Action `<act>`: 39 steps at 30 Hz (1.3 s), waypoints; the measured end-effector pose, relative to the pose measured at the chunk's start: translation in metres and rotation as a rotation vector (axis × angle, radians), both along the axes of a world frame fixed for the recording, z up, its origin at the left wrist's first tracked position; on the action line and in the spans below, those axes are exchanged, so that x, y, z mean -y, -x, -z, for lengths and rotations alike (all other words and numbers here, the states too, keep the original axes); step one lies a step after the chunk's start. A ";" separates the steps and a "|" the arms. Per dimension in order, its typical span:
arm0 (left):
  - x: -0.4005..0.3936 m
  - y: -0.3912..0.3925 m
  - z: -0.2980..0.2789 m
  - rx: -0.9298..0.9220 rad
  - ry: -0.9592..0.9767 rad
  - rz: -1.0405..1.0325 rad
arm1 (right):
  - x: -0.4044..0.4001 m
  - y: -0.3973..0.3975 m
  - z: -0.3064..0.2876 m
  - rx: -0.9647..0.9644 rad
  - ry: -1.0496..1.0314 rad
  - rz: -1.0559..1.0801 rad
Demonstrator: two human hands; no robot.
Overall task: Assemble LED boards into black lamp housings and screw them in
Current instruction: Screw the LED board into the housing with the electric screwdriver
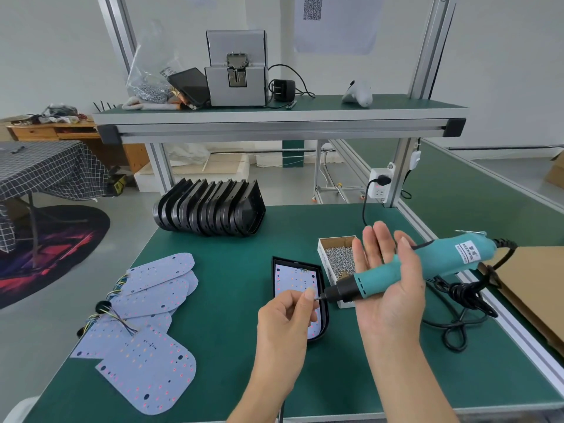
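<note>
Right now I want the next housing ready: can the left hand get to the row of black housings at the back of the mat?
Probably yes, once freed: the left hand pinches at the screwdriver tip, and bare mat lies before the black housings.

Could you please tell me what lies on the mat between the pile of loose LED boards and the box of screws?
In the head view, the black lamp housing with an LED board seated in it lies between the loose LED boards and the screw box, partly behind the left hand.
</note>
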State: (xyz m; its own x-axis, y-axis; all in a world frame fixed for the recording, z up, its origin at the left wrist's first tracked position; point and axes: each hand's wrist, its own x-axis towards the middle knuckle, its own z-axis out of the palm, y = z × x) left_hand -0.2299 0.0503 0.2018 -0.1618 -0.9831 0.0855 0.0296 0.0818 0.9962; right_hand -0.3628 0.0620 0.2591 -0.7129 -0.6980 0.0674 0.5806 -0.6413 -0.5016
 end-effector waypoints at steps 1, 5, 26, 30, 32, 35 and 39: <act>-0.001 0.000 0.000 -0.001 0.002 -0.006 | 0.000 0.001 0.000 -0.006 0.001 -0.013; 0.000 0.002 0.000 0.005 0.027 -0.005 | 0.003 0.004 -0.002 0.005 -0.022 -0.008; 0.052 -0.037 0.026 0.603 -0.058 -0.168 | 0.030 0.004 0.037 -0.032 -0.186 0.107; 0.066 -0.025 0.036 0.815 -0.140 -0.043 | 0.041 -0.004 0.051 -0.155 -0.205 0.130; 0.070 -0.021 0.039 0.879 -0.130 -0.042 | 0.044 -0.006 0.056 -0.238 -0.201 0.132; 0.074 -0.019 0.042 0.899 -0.147 -0.021 | 0.048 -0.006 0.062 -0.347 -0.209 0.141; 0.077 -0.018 0.045 0.834 -0.149 -0.013 | 0.051 -0.007 0.067 -0.387 -0.219 0.138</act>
